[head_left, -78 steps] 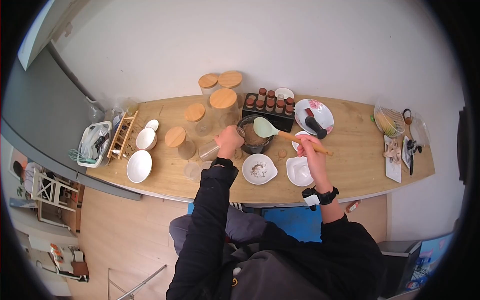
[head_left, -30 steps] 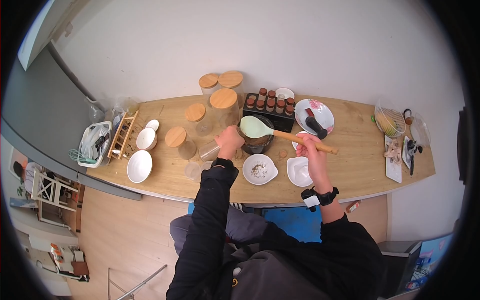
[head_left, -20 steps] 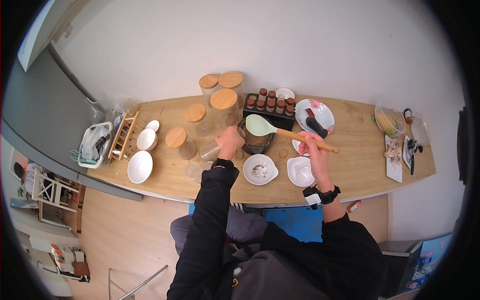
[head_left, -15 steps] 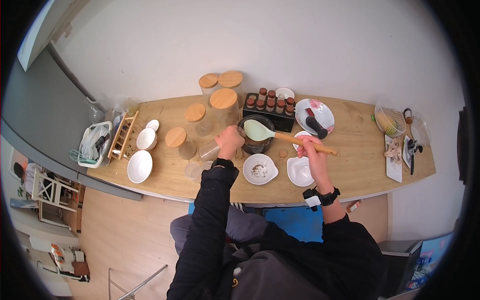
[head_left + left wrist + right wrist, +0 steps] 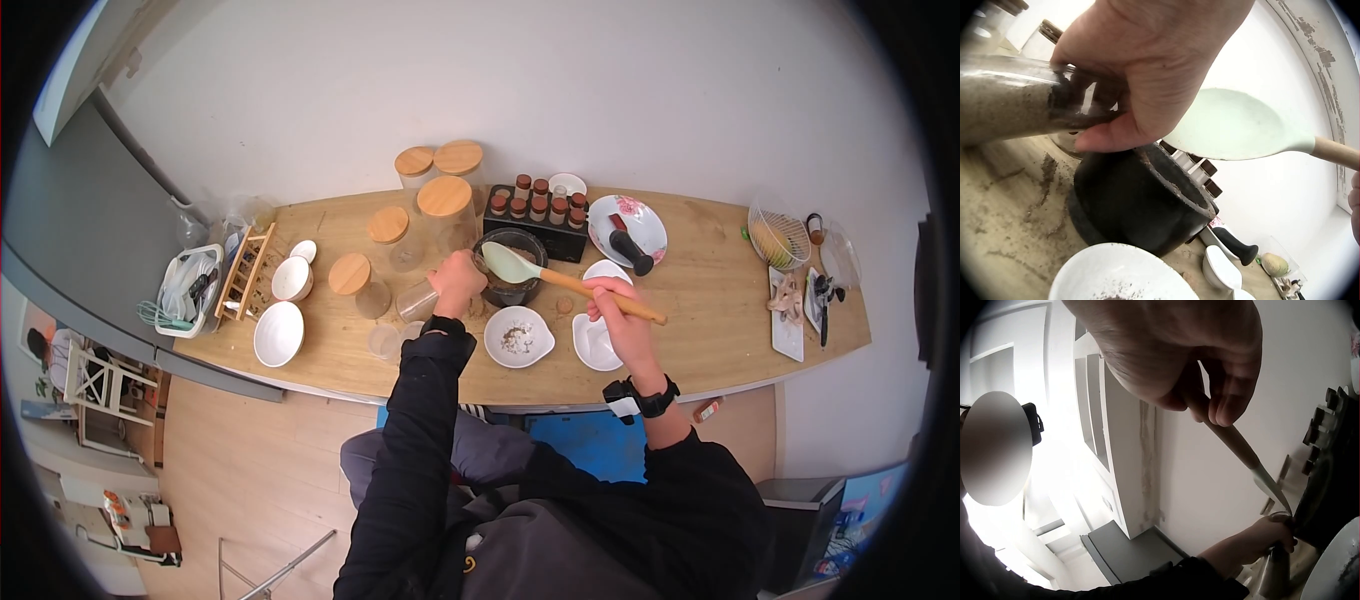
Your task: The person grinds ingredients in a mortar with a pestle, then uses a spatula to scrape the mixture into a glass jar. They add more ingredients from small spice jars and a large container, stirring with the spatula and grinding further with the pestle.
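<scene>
My left hand grips the neck of a clear glass jar, tipped on its side and holding brown powder. Its mouth end is mostly hidden by the hand. Thumb and fingers of my right hand hold a spoon by its wooden handle. The spoon's pale green head is at the left side of the black mortar, close to the jar's mouth. Brown powder shows inside the mortar in the head view. A white spouted bowl with brown and white bits stands in front of it.
Behind the mortar stands a black rack of brown-capped spice bottles. Wooden-lidded jars fill the left back. A black pestle lies in a flowered bowl. Spilled powder marks the table.
The spoon's head has shifted left from over the middle of the mortar toward the jar's mouth, and its tilt has changed. The left hand and jar stay nearly in place.
</scene>
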Tool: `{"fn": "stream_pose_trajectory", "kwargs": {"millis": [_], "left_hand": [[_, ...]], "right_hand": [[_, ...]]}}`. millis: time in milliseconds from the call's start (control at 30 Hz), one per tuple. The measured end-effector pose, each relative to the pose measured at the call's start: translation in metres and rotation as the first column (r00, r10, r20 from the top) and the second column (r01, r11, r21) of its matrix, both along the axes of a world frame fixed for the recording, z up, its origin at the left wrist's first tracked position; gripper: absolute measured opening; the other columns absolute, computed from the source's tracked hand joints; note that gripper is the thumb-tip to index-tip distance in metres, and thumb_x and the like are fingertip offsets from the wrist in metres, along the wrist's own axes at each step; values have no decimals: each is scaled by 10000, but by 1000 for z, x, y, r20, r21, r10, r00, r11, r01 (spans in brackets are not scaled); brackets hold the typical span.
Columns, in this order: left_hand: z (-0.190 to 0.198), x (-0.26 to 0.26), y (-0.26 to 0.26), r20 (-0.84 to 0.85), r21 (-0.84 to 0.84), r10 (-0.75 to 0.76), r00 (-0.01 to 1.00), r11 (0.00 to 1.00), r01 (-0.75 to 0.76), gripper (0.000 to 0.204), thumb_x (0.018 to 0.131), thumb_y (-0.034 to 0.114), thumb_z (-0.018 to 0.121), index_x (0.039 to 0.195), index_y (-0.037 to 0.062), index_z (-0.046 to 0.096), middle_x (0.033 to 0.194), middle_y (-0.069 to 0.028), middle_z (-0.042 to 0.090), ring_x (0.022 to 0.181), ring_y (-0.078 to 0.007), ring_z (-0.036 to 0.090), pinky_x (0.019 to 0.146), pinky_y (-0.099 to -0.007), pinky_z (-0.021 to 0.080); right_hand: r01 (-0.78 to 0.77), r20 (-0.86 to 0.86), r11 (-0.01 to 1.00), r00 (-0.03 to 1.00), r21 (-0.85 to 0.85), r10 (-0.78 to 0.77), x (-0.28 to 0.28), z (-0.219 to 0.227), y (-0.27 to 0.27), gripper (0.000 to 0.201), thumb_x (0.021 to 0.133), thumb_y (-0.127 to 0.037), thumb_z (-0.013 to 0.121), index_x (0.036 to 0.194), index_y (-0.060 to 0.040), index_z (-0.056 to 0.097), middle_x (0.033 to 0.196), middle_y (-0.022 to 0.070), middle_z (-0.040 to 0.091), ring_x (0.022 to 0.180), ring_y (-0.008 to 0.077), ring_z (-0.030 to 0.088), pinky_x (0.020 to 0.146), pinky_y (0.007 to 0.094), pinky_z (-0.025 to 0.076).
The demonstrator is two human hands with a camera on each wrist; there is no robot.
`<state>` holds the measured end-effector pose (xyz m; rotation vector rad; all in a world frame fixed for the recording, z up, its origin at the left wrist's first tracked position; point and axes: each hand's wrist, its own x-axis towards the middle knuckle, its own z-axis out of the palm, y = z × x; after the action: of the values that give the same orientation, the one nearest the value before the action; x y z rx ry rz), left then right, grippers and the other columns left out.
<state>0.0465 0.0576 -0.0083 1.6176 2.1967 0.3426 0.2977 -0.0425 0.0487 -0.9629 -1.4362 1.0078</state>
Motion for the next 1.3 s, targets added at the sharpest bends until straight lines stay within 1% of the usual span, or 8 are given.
{"fn": "stream_pose_trajectory", "kwargs": {"millis": [233,333,433,633,933,1033,1133,1300], "left_hand": [[-7,-6,5,65,-22,-32,997,999,33,320,710,183,613,1026,202,659,1044,-74,671,1064,-251,600,948,-476,346],[-7,-8,4,34,12,-57,998,998,57,300,703,157,608,998,181,663,1016,-81,676,1020,-266,617,894,-436,408],[-18,-23,11,138,70,-68,988,996,58,364,669,155,635,1032,174,646,1019,-63,680,1004,-277,623,899,-487,384],[-17,-52,11,328,151,-19,945,988,-32,294,654,104,614,938,166,664,959,-50,686,987,-252,627,828,-382,443],[-15,-54,11,303,105,20,953,993,-54,227,687,120,588,898,174,651,982,-37,678,1018,-250,613,838,-396,426],[-17,-54,9,345,128,9,939,990,-56,219,690,121,586,892,175,650,996,-37,676,1032,-253,606,845,-398,421],[-15,-54,10,320,97,35,947,993,-70,217,686,122,594,887,178,650,989,-28,677,1024,-246,609,856,-407,412],[-7,-47,6,490,119,22,871,989,-92,221,665,95,603,878,137,649,862,-53,683,887,-239,650,756,-365,466]], "right_hand": [[42,-99,997,994,-71,-49,8,2,-2,205,932,-150,539,1011,4,649,751,35,601,654,74,556,599,213,477],[63,-146,994,986,-95,-76,16,-1,-3,209,935,-153,538,1019,6,646,737,36,600,644,76,553,597,212,476],[59,-160,994,984,-90,-73,21,-2,-5,217,937,-159,538,1029,8,640,734,41,599,637,76,550,592,212,474],[-2,-192,987,981,-158,-29,16,-5,-4,229,937,-170,538,1030,15,636,739,40,596,636,76,549,587,215,477],[-13,-183,985,983,-171,-19,6,-18,2,237,934,-183,543,1026,11,641,734,43,598,632,79,553,583,212,478],[115,-76,989,990,-94,-122,11,-25,7,238,932,-188,545,1018,11,645,734,45,599,630,81,556,581,212,477],[111,-185,981,973,-160,-140,16,-20,5,240,932,-187,539,1013,11,647,734,47,601,626,82,558,584,213,475],[30,-182,985,981,-171,-61,15,-16,-1,240,935,-178,528,1021,17,640,736,50,605,625,82,559,595,213,477]]}}
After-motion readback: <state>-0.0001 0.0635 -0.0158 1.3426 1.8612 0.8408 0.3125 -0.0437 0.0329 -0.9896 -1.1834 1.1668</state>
